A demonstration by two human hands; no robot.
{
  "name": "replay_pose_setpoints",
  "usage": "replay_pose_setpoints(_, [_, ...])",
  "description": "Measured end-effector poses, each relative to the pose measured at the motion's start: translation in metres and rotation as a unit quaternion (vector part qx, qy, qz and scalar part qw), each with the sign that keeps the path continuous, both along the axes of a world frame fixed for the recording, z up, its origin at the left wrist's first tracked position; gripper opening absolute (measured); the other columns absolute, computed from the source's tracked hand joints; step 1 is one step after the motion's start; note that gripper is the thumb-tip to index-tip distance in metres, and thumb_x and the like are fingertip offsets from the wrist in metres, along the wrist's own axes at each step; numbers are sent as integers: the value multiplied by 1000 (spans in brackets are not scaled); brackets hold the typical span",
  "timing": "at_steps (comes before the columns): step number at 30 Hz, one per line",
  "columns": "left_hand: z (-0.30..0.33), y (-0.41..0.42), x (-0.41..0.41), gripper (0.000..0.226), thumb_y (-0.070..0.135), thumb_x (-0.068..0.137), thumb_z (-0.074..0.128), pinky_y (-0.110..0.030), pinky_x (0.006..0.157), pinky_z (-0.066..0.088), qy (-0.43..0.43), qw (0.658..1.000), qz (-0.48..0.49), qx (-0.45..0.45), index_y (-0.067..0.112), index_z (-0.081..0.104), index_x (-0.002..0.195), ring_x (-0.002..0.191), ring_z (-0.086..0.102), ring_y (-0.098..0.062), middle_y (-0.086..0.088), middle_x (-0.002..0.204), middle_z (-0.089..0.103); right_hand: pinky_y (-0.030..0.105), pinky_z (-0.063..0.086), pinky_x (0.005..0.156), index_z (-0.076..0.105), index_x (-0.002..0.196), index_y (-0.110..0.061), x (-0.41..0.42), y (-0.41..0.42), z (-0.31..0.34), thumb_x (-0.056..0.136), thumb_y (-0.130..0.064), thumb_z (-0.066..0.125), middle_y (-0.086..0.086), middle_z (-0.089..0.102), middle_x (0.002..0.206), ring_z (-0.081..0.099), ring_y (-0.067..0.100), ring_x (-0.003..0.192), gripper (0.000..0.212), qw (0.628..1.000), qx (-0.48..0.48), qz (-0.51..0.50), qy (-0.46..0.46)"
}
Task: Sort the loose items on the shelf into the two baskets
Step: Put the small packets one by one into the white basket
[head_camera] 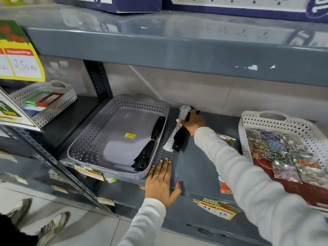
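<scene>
Our right hand (192,122) pinches white and black zipper bundles (174,139) at the grey perforated basket's (99,132) three o'clock, left hand (160,180) spread flat; the loose ends may snag its rim and slip.

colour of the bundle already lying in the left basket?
Black, tied with a thin red band near its middle; it lies along the grey basket's right wall. Head view.

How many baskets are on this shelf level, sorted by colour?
Grey basket: 1
White baskets: 2, one at the far left and one at the right
Total: 3
</scene>
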State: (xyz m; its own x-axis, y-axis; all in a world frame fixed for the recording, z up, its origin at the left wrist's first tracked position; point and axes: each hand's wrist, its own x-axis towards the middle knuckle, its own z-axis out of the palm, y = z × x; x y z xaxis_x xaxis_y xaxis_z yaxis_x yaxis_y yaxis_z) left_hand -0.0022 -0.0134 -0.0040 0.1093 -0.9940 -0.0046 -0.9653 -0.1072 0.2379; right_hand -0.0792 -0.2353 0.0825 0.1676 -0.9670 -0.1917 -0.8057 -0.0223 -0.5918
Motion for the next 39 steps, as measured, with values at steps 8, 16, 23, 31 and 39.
replay_pose_setpoints(8, [2, 3, -10, 76, 51, 75, 31, -38, 110, 26, -19, 998, 44, -42, 2, 55, 128, 122, 57, -28, -15, 131, 59, 28, 51, 64, 72, 95, -3, -90, 67, 51, 79, 0, 51, 7, 75, 87, 60, 20, 67, 27, 956, 88, 178, 217])
replay_pose_setpoints(16, [25, -22, -58, 95, 56, 69, -10, -40, 118, -7, -48, 994, -95, -16, 11, 6, 150, 148, -2, -20, -6, 160, 2, 31, 40, 81, 53, 123, -5, -130, 142, 39, 92, -6, 50, 17, 61, 120, 57, 29, 109, 32, 943, 98, 152, 279])
replay_pose_setpoints(23, [15, -27, -72, 70, 53, 96, 19, -42, 121, 0, -63, 991, -118, 31, 13, 5, 151, 148, 0, -16, -1, 160, 2, 27, 44, 75, 66, 99, -9, -148, 148, 39, 87, 3, 43, 13, 65, 106, 61, 27, 91, 29, 985, 13, 98, 139])
replay_pose_setpoints(31, [17, -24, -73, 101, 63, 65, -16, -40, 121, 1, -64, 991, -113, 25, 15, 5, 151, 148, 2, -16, 0, 160, 5, 25, 49, 74, 70, 99, -3, -210, 106, 91, 88, 6, 50, 14, 70, 101, 63, 22, 81, 24, 976, -207, -55, 41])
replay_pose_setpoints(39, [14, -28, -73, 94, 64, 72, -12, -40, 121, 1, -74, 991, -110, 12, 16, 5, 151, 148, 2, -17, 1, 160, 6, 37, 56, 88, 70, 89, -5, -230, 82, 36, 85, 12, 52, 15, 71, 106, 67, 28, 88, 24, 990, -8, -41, 138])
